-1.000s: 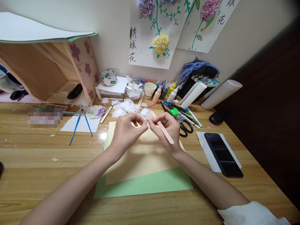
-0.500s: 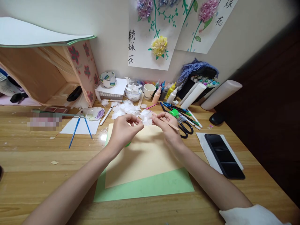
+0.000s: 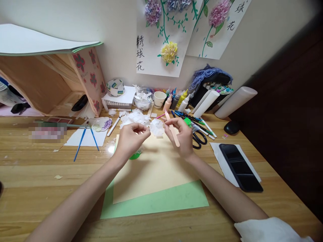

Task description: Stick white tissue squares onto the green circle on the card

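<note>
My left hand hovers over the cream sheet, thumb and fingertips pinched together; what sits in the pinch, if anything, is too small to make out. My right hand grips a flat wooden craft stick, its upper end tilted towards the back. Between the two hands is a rounded clump of white paper scraps, close to the left fingertips. Partly hidden behind my left wrist is a round green-edged object on the sheet. Loose white paper scraps lie in a heap beyond the hands.
A green sheet lies under the cream one. Black-handled scissors and several pens are right of my right hand. Bottles, a paper cup and a bowl of scraps line the back. A phone lies right.
My hands have drawn slightly apart. The craft stick has swung from nearly flat to a steeper angle in my right hand. More of the green-edged object shows beside my left wrist.
</note>
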Demonstrator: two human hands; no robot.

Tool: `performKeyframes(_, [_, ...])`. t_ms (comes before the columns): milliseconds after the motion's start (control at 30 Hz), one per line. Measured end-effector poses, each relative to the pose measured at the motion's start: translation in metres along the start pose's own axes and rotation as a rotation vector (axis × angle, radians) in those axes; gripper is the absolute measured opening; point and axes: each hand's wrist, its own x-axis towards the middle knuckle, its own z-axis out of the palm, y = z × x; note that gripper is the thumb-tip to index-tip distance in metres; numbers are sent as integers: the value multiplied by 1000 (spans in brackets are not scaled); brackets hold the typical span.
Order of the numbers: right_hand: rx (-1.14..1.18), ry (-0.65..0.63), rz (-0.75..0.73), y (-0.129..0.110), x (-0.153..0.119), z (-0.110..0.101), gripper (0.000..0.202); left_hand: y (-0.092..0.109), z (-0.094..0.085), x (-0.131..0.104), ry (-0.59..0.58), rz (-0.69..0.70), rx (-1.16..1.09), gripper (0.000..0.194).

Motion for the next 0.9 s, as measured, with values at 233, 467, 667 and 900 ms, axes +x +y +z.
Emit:
performKeyframes(233, [111, -154, 32, -28, -12, 7, 8, -3, 5, -1, -108, 37, -151, 22])
performKeyframes(467, [200, -166, 131, -29, -14, 6, 10, 1, 5, -4, -91, 73, -111, 22])
performKeyframes(667, [298, -152, 221, -34, -12, 4, 13, 1, 3, -7, -12, 148, -3, 18])
performKeyframes(900, [397, -162, 375, -39, -8, 2, 22, 2, 4, -10, 65, 236, 106, 16])
